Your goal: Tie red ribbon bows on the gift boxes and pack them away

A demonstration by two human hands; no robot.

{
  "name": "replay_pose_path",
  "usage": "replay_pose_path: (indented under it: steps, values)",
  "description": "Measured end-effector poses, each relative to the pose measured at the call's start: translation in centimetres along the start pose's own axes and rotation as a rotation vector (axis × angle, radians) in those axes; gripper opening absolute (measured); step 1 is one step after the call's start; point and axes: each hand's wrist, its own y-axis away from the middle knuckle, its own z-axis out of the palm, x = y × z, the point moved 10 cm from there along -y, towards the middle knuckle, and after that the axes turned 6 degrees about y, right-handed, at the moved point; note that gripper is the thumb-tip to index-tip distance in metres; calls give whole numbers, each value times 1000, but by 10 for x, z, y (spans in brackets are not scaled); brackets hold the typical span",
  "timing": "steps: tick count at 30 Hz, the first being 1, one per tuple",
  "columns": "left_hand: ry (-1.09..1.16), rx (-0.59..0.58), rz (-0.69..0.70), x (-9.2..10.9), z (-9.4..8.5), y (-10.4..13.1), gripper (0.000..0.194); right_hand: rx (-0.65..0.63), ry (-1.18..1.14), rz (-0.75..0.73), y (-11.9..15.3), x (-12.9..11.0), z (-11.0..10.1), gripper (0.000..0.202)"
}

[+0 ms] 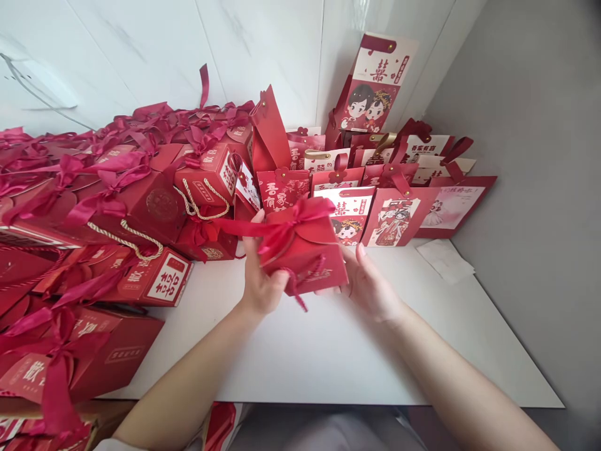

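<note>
A red gift box (307, 250) with a red ribbon bow on top is held above the white table, slightly tilted. My left hand (263, 275) grips its left side, thumb at the front corner and fingers behind. My right hand (369, 282) is at the right side, with some fingers reaching beneath the box and the thumb raised; part of these fingers is hidden. A twisted red cord handle (298, 294) hangs down the front of the box. Just behind it stand a white and red gift bag (350, 203) and a red bag with a couple printed on it (397, 219).
Many ribboned red boxes (159, 181) are stacked along the left. Several small gift bags stand at the back, a taller one (375, 81) against the wall. A crumpled white paper (446, 260) lies on the table (375, 369) at right. An open carton (103, 419) sits below left.
</note>
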Motion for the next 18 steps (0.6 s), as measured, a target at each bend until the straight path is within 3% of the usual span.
replay_pose_path:
  steps: [4, 8, 11, 14, 18]
  values:
    - [-461, -178, 431, 43, 23, 12, 104, 41, 40, -3, 2, 1, -5, 51]
    - [-659, -311, 583, 52, 42, 21, 118, 92, 64, -1, 3, 3, -14, 44]
    - [-750, -350, 650, 55, 49, 23, 112, 104, 75, -12, 4, 2, -18, 42]
    - [-860, -401, 806, 60, 58, 28, 107, 97, 114, -3, 4, 4, -18, 42]
    - [-1020, -361, 1046, 66, 65, 37, 109, 113, 170, -98, 5, -5, -19, 51]
